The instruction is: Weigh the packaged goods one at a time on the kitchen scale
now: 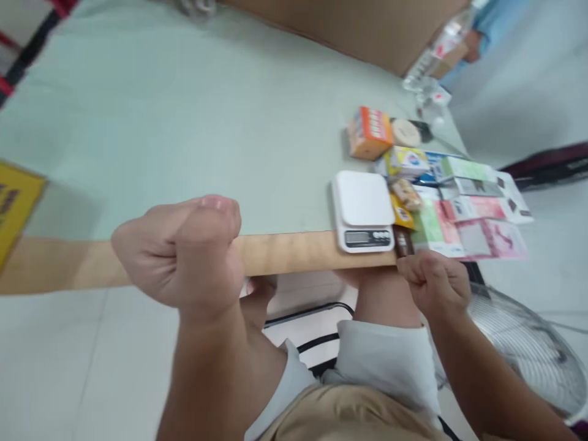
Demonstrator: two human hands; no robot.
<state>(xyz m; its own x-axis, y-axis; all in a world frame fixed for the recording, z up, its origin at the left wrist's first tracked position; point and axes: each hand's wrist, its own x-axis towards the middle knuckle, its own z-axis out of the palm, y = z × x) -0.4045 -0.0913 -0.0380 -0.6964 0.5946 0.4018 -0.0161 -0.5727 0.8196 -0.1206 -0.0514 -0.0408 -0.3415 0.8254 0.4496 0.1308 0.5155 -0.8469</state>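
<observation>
My left hand point(186, 254) is raised in a closed fist over the wooden front edge point(294, 252) of the table, thumb folded on top. Nothing shows in it. My right hand point(436, 278), also a fist, is by the right end of that edge, below several small packets and boxes; no object shows in it either. Between the two hands a white kitchen scale point(366, 202) sits at the table's front, its platform bare. Just right of the scale are a dark brown packet point(403, 241) and a yellow packet point(402, 214).
An orange box point(371, 132) stands behind the scale, near a yellow-and-white box point(408, 160). Pink and green packages point(436, 223) crowd the right edge. Plastic bottles point(427, 70) are at the back right, a yellow sign point(18, 205) at left, a fan point(519, 343) below right.
</observation>
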